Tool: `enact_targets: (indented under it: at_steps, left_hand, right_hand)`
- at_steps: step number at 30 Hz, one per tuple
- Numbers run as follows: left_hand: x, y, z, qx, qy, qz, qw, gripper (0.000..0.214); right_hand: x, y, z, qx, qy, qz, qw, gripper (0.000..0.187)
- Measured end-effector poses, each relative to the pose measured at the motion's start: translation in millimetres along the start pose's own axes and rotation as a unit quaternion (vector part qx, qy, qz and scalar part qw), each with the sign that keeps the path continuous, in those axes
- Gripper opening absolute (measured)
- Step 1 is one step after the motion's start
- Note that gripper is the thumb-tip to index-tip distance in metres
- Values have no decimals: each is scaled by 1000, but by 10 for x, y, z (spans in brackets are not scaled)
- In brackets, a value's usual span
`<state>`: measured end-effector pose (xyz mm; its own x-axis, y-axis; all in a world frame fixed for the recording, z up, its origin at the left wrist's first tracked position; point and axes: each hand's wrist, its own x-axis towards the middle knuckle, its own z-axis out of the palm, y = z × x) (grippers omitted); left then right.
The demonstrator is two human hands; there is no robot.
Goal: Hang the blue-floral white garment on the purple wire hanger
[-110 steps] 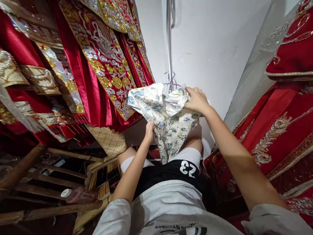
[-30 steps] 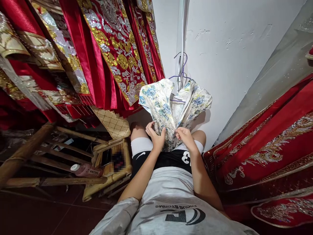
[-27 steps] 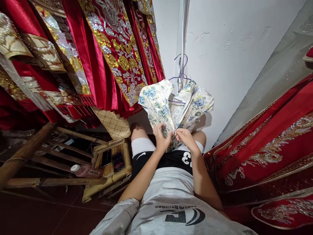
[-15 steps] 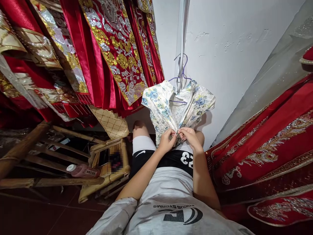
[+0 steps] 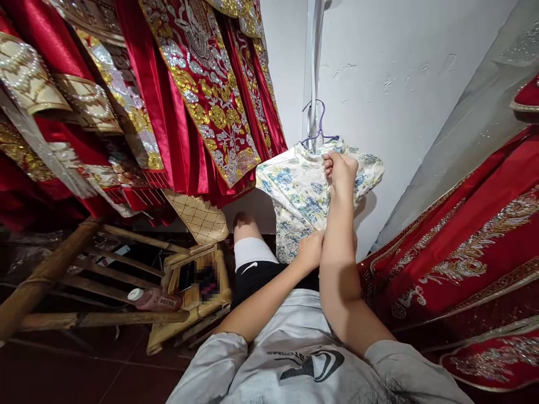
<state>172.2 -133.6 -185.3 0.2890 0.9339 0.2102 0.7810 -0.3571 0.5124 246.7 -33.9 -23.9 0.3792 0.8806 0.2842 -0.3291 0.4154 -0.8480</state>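
Note:
A cream dress with a blue and green flower print (image 5: 297, 196) hangs on a purple wire hanger (image 5: 319, 128) against the white wall. My right hand (image 5: 341, 168) is raised to the top of the dress, fingers pinched shut on the fabric near the collar. My left hand (image 5: 310, 251) is lower, closed on the dress around its middle, partly hidden behind my right forearm. The lower part of the dress falls behind my arms.
Red garments with gold and silver embroidery (image 5: 202, 95) hang close on the left, and more red embroidered cloth (image 5: 455, 252) lies on the right. A bamboo stool (image 5: 197, 286) and a wooden rack (image 5: 63, 280) with a pink bottle (image 5: 154, 299) stand at the lower left.
My right hand has gone up from the dress's waist to its collar, and the open front of the dress now lies closed. My left hand stays low on the fabric.

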Motion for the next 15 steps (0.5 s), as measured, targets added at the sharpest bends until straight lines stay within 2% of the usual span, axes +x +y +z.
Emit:
enact_targets:
  at_steps: [2,5,7,10,12,13,15]
  left_hand:
    - [-17,-52,5,-30,-14,-4,999,17]
    - [33,-158,-40,-136,-22,34,990,8]
    - [130,-196,-184,-214,12,64,975,9]
    - [335,-123,-605,-282,150,110,941,13]
    - [491,4,-946,-293,264,177,902,21]
    - [571,75,-1103,-284,300,215,885,24]
    - [718,207,-1346,-231,306,275,882,25]
  right_hand:
    - [-148,38,13,28,2,-13,1000,22]
    - [-358,124,-91,55,-26,-29,998,26]
    - [-425,137,-197,49,-46,-48,997,32]
    - [-456,58,-343,14,-59,-97,993,34]
    - [-475,-17,-408,-2,-67,-127,990,32]
    - [-487,-48,-428,-7,-72,-136,988,31]
    - [-506,-81,-438,-13,-84,-146,986,31]
